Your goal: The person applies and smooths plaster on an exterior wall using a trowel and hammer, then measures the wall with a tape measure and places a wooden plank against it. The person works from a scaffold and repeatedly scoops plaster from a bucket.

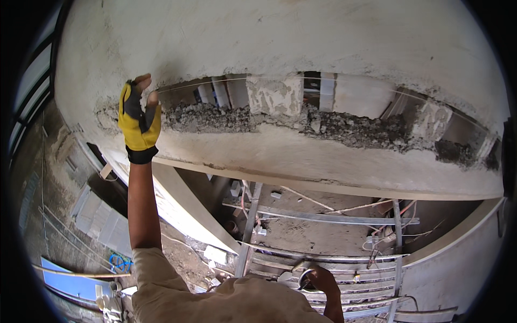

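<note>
My left hand point(141, 116), in a yellow and black glove with bare fingertips, is raised against the pale plastered wall point(226, 148). It is at the left end of a long broken-out slot. Its fingers and thumb are bent but apart, with wall showing between them. From beside the thumb a thin string point(207, 83) stretches rightward across the slot. Low in front of my body, my bare right hand point(325, 279) is closed on a round thing point(306, 281) with a pale rim and dark inside; its exact kind cannot be made out.
Rough rubble point(350, 126) lines the slot's lower edge, between plastered blocks point(276, 94). Below are metal scaffold bars point(334, 218) and several planks point(344, 296). Stacked grey blocks point(102, 218), a blue sheet point(72, 280) and debris lie at the lower left.
</note>
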A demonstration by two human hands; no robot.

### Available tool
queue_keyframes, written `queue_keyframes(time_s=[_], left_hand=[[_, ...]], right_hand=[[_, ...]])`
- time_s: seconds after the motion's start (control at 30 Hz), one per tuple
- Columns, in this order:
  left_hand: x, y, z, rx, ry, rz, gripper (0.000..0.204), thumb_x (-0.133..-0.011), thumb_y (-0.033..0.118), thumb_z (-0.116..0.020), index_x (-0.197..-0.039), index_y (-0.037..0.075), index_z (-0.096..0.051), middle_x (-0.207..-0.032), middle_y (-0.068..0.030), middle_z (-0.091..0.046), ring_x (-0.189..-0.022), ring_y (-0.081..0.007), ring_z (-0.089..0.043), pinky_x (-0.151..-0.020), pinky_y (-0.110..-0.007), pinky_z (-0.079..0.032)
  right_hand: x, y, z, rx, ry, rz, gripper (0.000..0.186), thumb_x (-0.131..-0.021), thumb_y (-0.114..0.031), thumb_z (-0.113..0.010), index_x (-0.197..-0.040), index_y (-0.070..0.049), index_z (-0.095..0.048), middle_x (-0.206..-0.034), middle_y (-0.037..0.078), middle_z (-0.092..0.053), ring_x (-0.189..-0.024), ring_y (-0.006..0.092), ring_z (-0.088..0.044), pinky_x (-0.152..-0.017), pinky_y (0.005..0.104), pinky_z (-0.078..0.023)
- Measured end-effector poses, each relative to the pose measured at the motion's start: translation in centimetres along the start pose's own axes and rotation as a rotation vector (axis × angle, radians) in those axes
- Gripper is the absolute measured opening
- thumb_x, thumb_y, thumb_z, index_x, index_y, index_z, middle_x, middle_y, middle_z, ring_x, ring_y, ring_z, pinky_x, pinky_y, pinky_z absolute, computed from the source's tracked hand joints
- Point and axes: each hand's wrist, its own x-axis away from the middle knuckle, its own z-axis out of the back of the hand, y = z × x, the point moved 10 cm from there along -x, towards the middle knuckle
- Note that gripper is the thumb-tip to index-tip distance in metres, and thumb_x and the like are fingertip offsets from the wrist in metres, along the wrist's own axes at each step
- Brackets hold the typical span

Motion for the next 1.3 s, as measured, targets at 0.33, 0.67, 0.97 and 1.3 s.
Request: queue_keyframes(time_s=[0.33,0.67,0.97,1.3], left_hand=[[-1.8,0.8,-7.4,-0.213,-0.283,-0.295,0.084,-0.078,0.024,-0.08,-0.149,0.008,-0.038,-0.155,-0.0205,-0.033,-0.141,-0.0402,-0.035,-0.112,-0.043,-0.037],[2.0,2.2,-1.8,0.063,-0.072,-0.322,0.045,-0.078,0.036,-0.081,-0.102,0.002,-0.064,-0.101,-0.0148,-0.064,-0.089,-0.0324,-0.067,-0.077,-0.042,-0.056],[12.1,-8.2,-0.4,0.069,-0.142,0.466,0.018,-0.085,0.012,-0.073,-0.1,0.003,-0.069,-0.099,-0.012,-0.07,-0.084,-0.0239,-0.068,-0.083,-0.033,-0.054],[10.3,-17.8,2.6,-0.4,0.095,0.214,0.038,-0.081,0.004,-0.071,-0.118,0.011,-0.067,-0.115,-0.0045,-0.067,-0.1,-0.0216,-0.062,-0.097,-0.038,-0.045]], right_hand=[[-3.0,-0.1,0.6,0.029,-0.096,0.023,0.044,-0.088,-0.032,-0.064,-0.124,-0.007,-0.061,-0.1,0.017,-0.072,-0.092,0.0331,-0.069,-0.08,0.0428,-0.054],[-4.3,0.3,-1.3,0.106,-0.139,0.087,0.045,-0.092,-0.044,-0.057,-0.122,-0.011,-0.063,-0.114,0.018,-0.067,-0.108,0.0348,-0.064,-0.093,0.0432,-0.05],[-7.2,-6.6,-1.6,0.251,-0.303,0.185,0.042,-0.096,-0.036,-0.058,-0.129,-0.011,-0.059,-0.117,0.018,-0.067,-0.108,0.0377,-0.063,-0.092,0.0459,-0.05],[-10.6,-15.0,-5.5,0.101,-0.219,0.136,0.043,-0.089,-0.034,-0.064,-0.119,-0.003,-0.062,-0.102,0.02,-0.072,-0.095,0.0326,-0.071,-0.083,0.0414,-0.055]])
